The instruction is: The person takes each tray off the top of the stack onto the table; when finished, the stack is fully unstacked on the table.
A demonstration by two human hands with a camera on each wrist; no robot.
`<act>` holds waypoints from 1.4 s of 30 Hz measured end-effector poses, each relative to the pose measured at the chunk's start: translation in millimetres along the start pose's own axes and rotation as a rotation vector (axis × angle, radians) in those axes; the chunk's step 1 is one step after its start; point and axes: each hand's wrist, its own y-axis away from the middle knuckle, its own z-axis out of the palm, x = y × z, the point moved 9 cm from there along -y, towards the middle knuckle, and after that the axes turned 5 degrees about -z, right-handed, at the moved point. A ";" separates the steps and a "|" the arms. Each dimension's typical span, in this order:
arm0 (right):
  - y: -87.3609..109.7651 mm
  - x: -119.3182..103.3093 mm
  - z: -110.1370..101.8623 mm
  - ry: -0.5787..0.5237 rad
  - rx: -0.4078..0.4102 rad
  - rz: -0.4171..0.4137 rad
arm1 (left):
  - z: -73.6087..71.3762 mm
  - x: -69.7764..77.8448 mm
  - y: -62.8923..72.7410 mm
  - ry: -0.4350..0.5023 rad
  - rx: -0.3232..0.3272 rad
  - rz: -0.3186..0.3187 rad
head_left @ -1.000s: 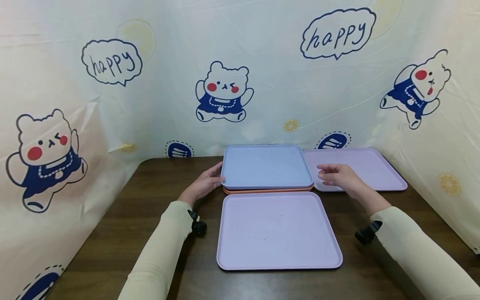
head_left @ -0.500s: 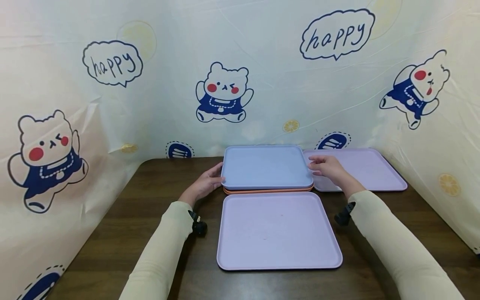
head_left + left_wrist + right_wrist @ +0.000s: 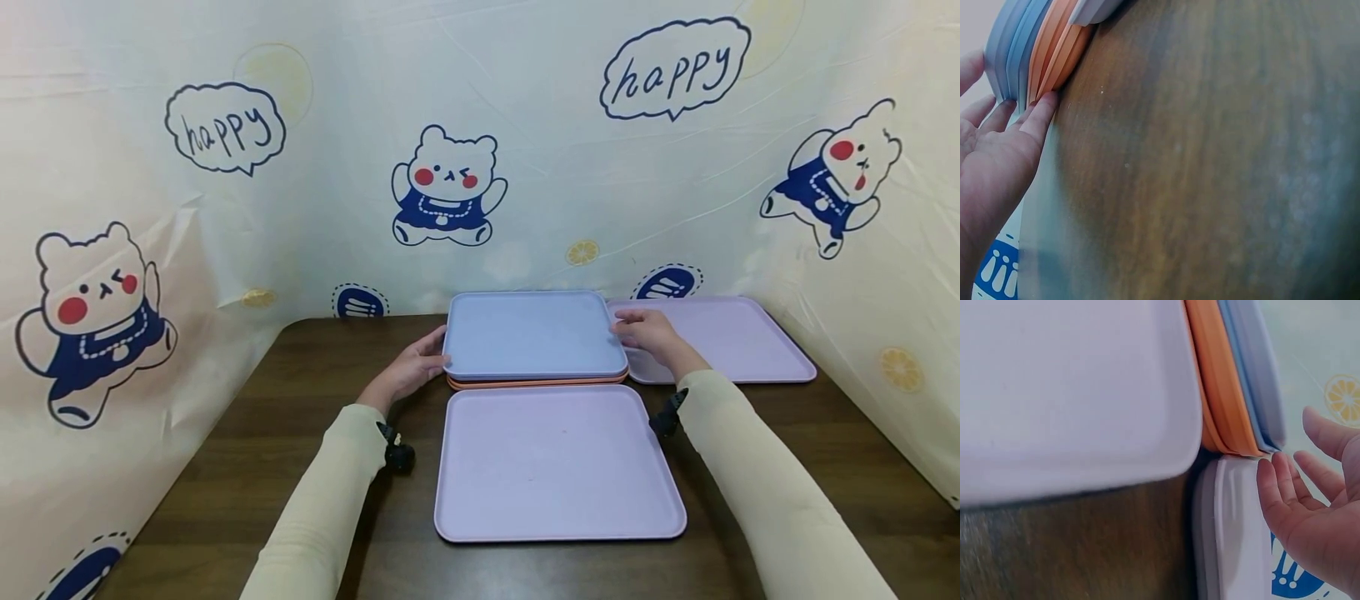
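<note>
Blue trays [image 3: 532, 333] lie on orange trays [image 3: 536, 384] in one stack at the back of the table. My left hand [image 3: 409, 367] is at the stack's left side. The left wrist view has its fingertips against the rims of the blue and orange trays [image 3: 1054, 53], thumb by the top blue rim. At the opposite side is my right hand [image 3: 651, 337], overlapping the top tray's right edge in the head view. Its extended fingertips sit right at the stack's corner in the right wrist view, thumb held apart [image 3: 1329, 434].
In front of the stack a lavender tray [image 3: 558, 467] lies flat on the dark wooden table [image 3: 247, 467]. More lavender trays [image 3: 735, 337], stacked in layers, lie at the back right, close beside the blue and orange stack. A printed cloth [image 3: 540, 167] hangs behind.
My right hand has moved left, from over the lavender tray at the back right to the right edge of the blue and orange stack. The left hand stays at its side.
</note>
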 end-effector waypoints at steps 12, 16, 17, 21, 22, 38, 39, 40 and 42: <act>-5.9 5.6 3.8 0.059 0.031 -0.001 | 1.2 -0.3 0.4 0.012 -0.001 -0.001; -8.6 9.5 5.3 0.065 0.025 0.006 | 2.2 -1.6 0.3 0.024 -0.010 -0.009; -9.2 9.9 5.6 0.068 0.022 0.004 | 2.2 -1.7 0.3 0.025 -0.011 -0.008; -10.9 9.5 6.5 0.094 0.020 -0.019 | 1.9 -0.6 1.1 0.014 -0.015 0.001; -11.1 8.6 6.8 0.104 0.020 -0.030 | 1.9 -0.3 1.3 0.011 -0.016 0.003; -11.2 1.9 9.4 0.129 0.074 -0.042 | -0.7 -1.8 -0.2 0.002 -0.007 -0.010; -11.6 1.7 9.2 0.128 0.080 -0.040 | -0.8 -1.6 -0.2 0.003 -0.005 -0.009; -12.3 1.5 8.8 0.129 0.088 -0.038 | -0.5 -1.3 -0.1 0.007 -0.006 -0.006; -13.2 0.5 8.1 0.130 0.101 -0.040 | 0.6 -0.5 0.2 0.014 -0.010 0.002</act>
